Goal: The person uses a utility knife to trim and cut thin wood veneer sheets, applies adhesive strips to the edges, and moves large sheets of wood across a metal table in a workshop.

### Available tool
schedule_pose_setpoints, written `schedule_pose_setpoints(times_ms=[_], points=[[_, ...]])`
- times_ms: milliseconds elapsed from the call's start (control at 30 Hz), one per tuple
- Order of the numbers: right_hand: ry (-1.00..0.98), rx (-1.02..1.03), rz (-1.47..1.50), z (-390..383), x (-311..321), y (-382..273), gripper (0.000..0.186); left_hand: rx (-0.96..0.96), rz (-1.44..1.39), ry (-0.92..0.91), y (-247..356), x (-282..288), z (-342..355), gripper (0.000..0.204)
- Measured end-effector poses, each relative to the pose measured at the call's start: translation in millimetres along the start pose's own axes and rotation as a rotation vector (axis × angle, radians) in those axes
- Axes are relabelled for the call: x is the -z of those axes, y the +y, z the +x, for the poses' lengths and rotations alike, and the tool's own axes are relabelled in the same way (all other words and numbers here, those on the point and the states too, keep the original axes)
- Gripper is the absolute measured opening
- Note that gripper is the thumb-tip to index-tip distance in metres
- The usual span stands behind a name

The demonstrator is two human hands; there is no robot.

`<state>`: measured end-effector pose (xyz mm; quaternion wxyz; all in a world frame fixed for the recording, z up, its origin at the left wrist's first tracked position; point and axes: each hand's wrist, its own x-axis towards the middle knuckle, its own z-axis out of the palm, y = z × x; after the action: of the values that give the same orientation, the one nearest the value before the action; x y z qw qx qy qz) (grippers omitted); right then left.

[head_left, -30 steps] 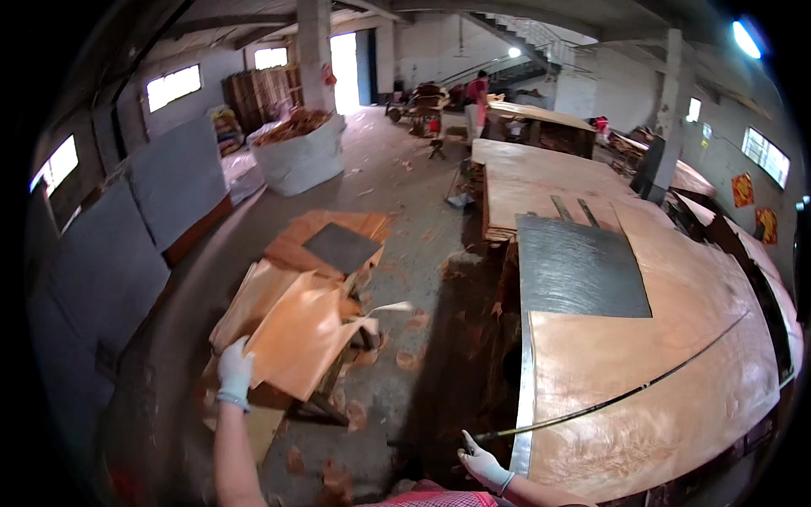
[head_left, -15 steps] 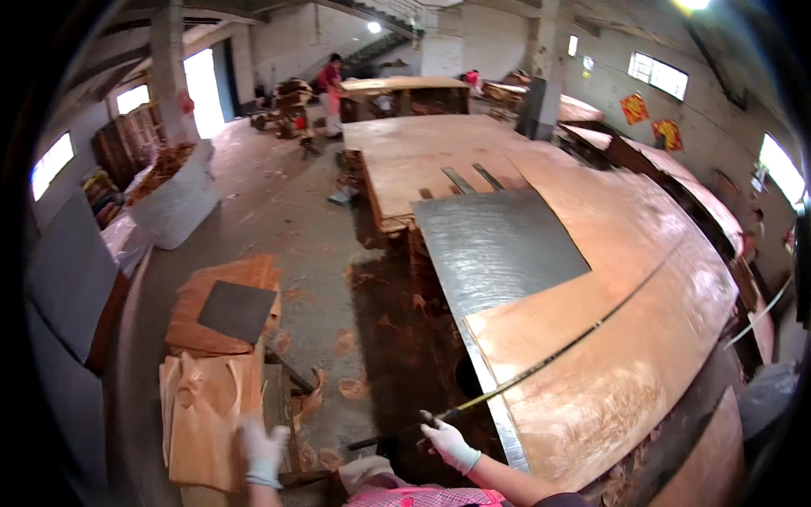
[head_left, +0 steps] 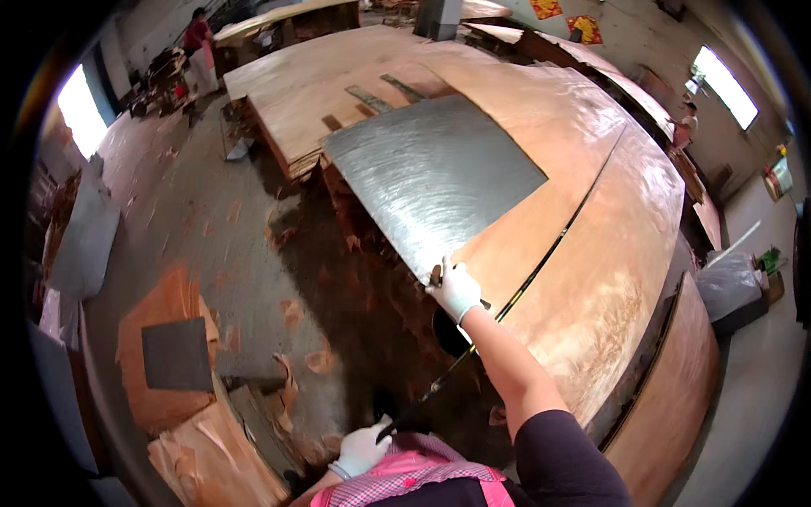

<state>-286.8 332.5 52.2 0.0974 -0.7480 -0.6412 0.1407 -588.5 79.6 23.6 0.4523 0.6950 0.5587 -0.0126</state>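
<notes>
My left hand (head_left: 363,449), in a white glove, is closed round the near end of a long thin black-and-yellow pole (head_left: 541,264). The pole slants away over the large pinkish-tan wood veneer sheet (head_left: 591,338). My right hand (head_left: 457,292), gloved too, is at the near corner of a dark grey rectangular sheet (head_left: 439,173) lying on the veneer stack. Its fingers are closed on a short dark thing that pokes out on both sides; I cannot make out what it is. The pole passes under my right forearm.
Veneer pieces with a small dark square sheet (head_left: 176,355) on top are low at the left. Two narrow strips (head_left: 369,98) lie beyond the grey sheet. A leaning wood panel (head_left: 667,397) stands at the right. One person (head_left: 199,51) is far left, another (head_left: 685,127) far right.
My right hand has moved forward from the pole's near part to the grey sheet's corner. My left hand has come over from the left and taken the pole's end. The view has turned right.
</notes>
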Motion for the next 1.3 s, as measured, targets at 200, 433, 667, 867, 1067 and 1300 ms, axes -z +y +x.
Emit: schedule_pose_setpoints(times_ms=[200, 433, 667, 867, 1067, 1300], points=[[-0.156, -0.031, -0.116, 17, 11, 21, 0.061, -0.006, -0.007, -0.038, 9, -6, 17, 0.033], [0.143, 0.045, 0.053, -9, 21, 65, 0.053, -0.230, -0.115, 0.052, 27, -51, 29, 0.034], [0.345, -0.503, 1.244, -136, 124, 223, 0.016, -0.183, -0.391, -0.109, 95, -114, 62, 0.032], [0.834, -0.836, 1.853, -327, 91, 352, 0.014, 0.145, -0.812, -0.572, 182, -152, 76, 0.015], [0.969, -1.120, 2.028, -460, -9, 397, 0.011, 0.286, -0.993, -0.721, 212, -181, 88, 0.021], [0.926, -1.321, 2.268, -498, -49, 345, 0.022, 0.276, -0.936, -0.645, 214, -169, 96, 0.020]])
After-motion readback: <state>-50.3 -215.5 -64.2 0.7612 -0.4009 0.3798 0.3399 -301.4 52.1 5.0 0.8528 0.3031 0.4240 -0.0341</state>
